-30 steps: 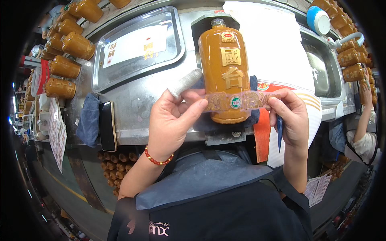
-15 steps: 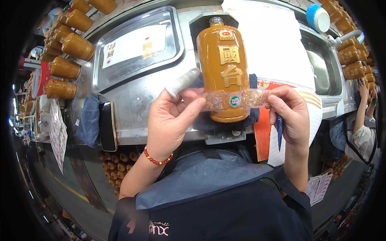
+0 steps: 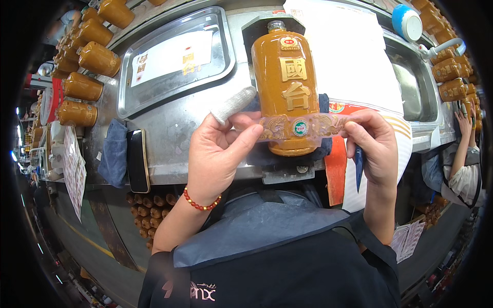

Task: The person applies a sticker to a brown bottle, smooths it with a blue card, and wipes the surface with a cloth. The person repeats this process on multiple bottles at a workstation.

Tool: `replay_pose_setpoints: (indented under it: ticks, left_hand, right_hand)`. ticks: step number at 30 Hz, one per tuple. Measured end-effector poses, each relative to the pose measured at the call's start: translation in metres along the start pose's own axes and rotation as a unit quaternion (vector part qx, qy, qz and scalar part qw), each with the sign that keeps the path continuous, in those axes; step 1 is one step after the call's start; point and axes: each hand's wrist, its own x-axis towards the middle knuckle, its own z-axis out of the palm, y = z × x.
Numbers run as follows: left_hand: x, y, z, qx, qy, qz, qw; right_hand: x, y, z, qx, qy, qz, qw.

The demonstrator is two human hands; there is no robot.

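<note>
in the head view, the left hand [image 3: 215,154] and right hand [image 3: 374,146] each pinch one end of a clear patterned strip [image 3: 324,126] across the lower brown bottle [image 3: 272,87] on the bench [image 3: 169,138]; uneven pull could crease or skew it, and the blue pointed tool [image 3: 358,167] might snag it.

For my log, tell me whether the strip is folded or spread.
Spread: the strip crosses the bottle near its base, one end at the left hand, the other at the right hand.

Tray [image 3: 154,96], phone [image 3: 137,160] on metal bench [image 3: 169,149]
</note>
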Motion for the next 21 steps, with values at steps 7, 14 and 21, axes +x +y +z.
replay_pose_setpoints:
  ticks: [7, 14, 21]
  left_hand:
    - [-0.0005, -0.0001, 0.0008, -0.004, 0.005, 0.001, 1.0]
    - [-0.0033, 0.0038, 0.002, 0.012, 0.002, 0.011, 1.0]
    - [-0.0034, 0.0034, 0.0021, 0.014, 0.001, 0.015, 1.0]
  right_hand:
    - [-0.0014, 0.0017, -0.003, 0.02, -0.002, 0.013, 1.0]
    - [-0.0047, -0.0037, -0.0029, 0.031, -0.004, -0.002, 1.0]
    - [-0.0021, -0.0009, -0.0057, 0.042, -0.017, 0.005, 0.999]
